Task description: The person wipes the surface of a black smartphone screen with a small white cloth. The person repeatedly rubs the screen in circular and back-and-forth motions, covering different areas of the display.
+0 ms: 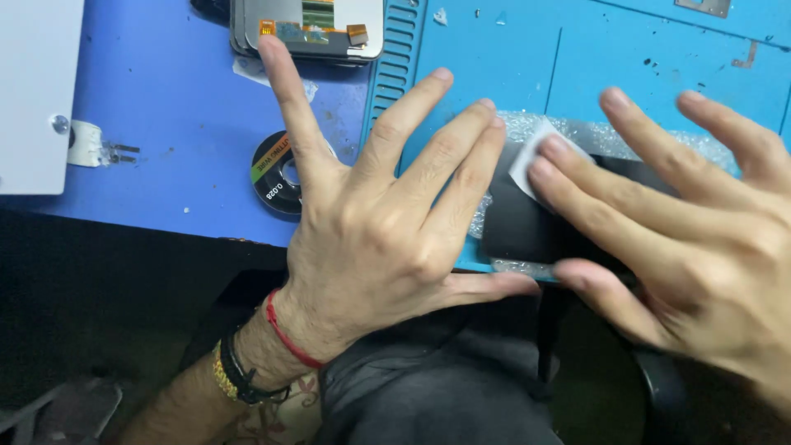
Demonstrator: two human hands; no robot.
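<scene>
My left hand [387, 214] lies flat with fingers spread over the near edge of the blue mat [486, 58], its fingertips at the left end of a flat black device [515, 222]. My right hand [684, 222] also has its fingers spread, and two of them press a small white pad [531, 161] onto the black device. The device rests on a sheet of bubble wrap [593, 136]. Neither hand grips anything.
A stack of phone screen parts [329, 33] sits at the back. A small black spool [276, 173] lies on the blue table beside my left hand. A white box [37, 91] stands at far left. The table's front edge runs just below my hands.
</scene>
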